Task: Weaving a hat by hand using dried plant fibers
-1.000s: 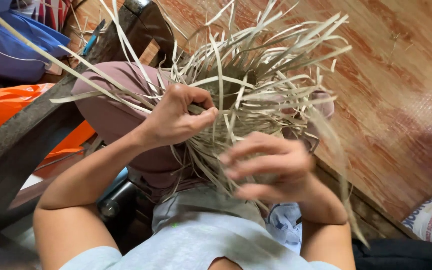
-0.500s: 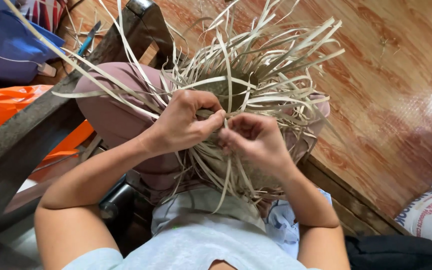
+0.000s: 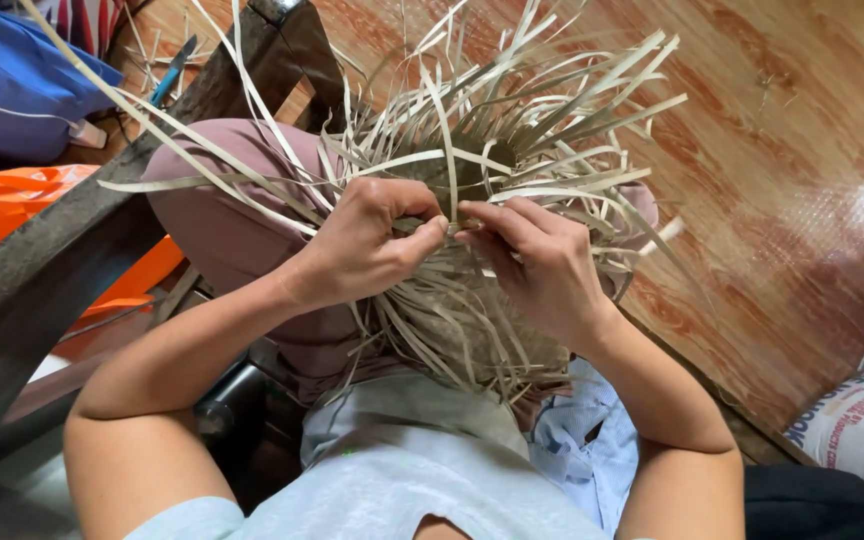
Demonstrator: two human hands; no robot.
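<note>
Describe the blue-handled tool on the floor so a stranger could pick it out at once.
Start at the dark wooden beam running diagonally across the upper left, beside the person's knee. Just above it, on the reddish wood-patterned floor near the top edge, lies the blue-handled tool, slim and slanted. Its bright blue colour sets it apart from the pale loose strips scattered around it.

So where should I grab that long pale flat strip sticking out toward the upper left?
Probably near its base, where the long pale flat strip leaves the woven bundle of pale strips, coming from above beside the left hand; its free end is thin and would likely flex.
</note>
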